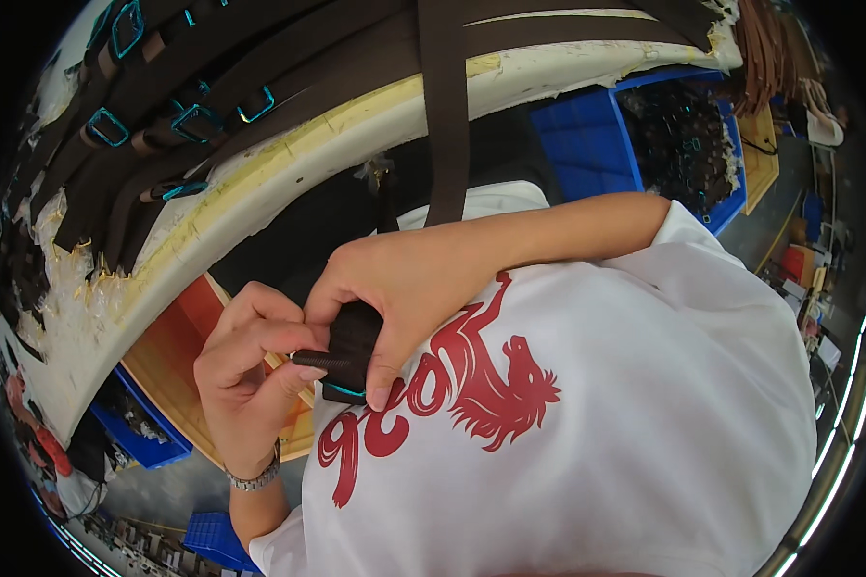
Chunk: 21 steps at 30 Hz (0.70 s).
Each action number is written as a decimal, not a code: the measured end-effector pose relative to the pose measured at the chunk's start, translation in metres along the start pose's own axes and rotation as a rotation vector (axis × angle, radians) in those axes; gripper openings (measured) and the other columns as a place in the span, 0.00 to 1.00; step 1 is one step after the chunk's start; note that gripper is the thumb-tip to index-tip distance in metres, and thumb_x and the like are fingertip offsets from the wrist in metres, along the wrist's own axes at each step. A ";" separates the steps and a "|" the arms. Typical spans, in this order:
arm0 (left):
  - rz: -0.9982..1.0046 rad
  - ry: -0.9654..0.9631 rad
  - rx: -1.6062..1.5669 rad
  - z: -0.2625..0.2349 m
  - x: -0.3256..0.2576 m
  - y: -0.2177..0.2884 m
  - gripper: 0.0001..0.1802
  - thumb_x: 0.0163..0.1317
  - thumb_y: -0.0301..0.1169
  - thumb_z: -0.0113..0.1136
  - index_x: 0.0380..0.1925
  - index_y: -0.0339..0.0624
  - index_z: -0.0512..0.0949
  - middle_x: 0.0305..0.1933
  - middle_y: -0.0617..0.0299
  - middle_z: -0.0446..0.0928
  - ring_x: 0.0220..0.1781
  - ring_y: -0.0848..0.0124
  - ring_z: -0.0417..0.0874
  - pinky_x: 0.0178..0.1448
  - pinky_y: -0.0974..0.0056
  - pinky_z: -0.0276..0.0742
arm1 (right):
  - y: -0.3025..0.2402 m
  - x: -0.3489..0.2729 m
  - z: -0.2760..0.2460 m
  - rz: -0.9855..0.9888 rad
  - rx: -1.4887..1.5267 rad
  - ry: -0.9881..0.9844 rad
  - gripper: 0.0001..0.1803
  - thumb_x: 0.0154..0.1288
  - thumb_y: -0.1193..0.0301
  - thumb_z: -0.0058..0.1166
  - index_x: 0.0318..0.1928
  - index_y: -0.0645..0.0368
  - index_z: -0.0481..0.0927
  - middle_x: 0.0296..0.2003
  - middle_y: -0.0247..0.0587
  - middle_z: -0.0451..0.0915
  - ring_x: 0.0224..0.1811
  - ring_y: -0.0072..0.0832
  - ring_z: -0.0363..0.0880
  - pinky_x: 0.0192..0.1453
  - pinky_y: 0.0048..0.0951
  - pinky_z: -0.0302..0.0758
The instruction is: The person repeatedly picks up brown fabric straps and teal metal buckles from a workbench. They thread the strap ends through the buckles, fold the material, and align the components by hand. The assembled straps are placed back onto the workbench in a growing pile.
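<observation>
two hands (236,375) (409,279), one wristwatch (254,479), one shirt (645,413), at least three blue bins (582,144) (154,454) (212,539)

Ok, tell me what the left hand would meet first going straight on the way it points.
The left hand would likely meet the dark strap piece held in front of it first, then perhaps the right hand; depth is unclear.

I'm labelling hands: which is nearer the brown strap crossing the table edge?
Right. The right hand is just below the brown strap; the left hand is farther off, lower left.
</observation>
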<state>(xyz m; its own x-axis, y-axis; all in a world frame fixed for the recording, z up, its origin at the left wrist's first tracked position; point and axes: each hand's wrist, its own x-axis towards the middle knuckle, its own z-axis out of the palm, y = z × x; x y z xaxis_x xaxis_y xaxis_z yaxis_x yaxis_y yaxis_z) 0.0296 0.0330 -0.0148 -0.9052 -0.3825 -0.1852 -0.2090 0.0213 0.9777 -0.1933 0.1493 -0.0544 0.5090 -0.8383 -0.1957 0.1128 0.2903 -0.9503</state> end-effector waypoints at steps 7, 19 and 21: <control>0.208 0.265 -0.497 0.023 0.009 -0.002 0.18 0.73 0.39 0.70 0.37 0.42 0.71 0.39 0.60 0.71 0.39 0.65 0.76 0.49 0.59 0.73 | 0.012 0.015 0.010 -0.136 0.020 0.020 0.31 0.51 0.52 0.85 0.49 0.60 0.92 0.38 0.41 0.89 0.40 0.30 0.89 0.46 0.30 0.82; 0.207 0.612 -0.738 0.025 -0.010 0.003 0.13 0.87 0.37 0.49 0.56 0.38 0.74 0.23 0.68 0.69 0.22 0.77 0.71 0.49 0.65 0.72 | 0.001 -0.016 -0.016 -0.204 -0.387 0.547 0.10 0.72 0.67 0.70 0.41 0.62 0.89 0.36 0.40 0.86 0.43 0.32 0.86 0.46 0.35 0.81; 0.236 0.698 -0.953 0.033 -0.004 -0.001 0.13 0.87 0.35 0.49 0.59 0.38 0.75 0.26 0.69 0.67 0.26 0.78 0.68 0.46 0.64 0.69 | 0.012 -0.010 -0.012 -0.086 -0.321 0.490 0.23 0.80 0.55 0.60 0.39 0.64 0.90 0.34 0.46 0.87 0.41 0.36 0.86 0.48 0.37 0.80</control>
<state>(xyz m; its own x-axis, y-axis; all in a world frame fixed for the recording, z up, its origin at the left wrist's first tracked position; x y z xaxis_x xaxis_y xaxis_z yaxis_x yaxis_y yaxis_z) 0.0211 0.0647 -0.0181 -0.4276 -0.8846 -0.1859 0.5584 -0.4202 0.7152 -0.2073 0.1559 -0.0662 0.0472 -0.9903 -0.1308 -0.1667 0.1213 -0.9785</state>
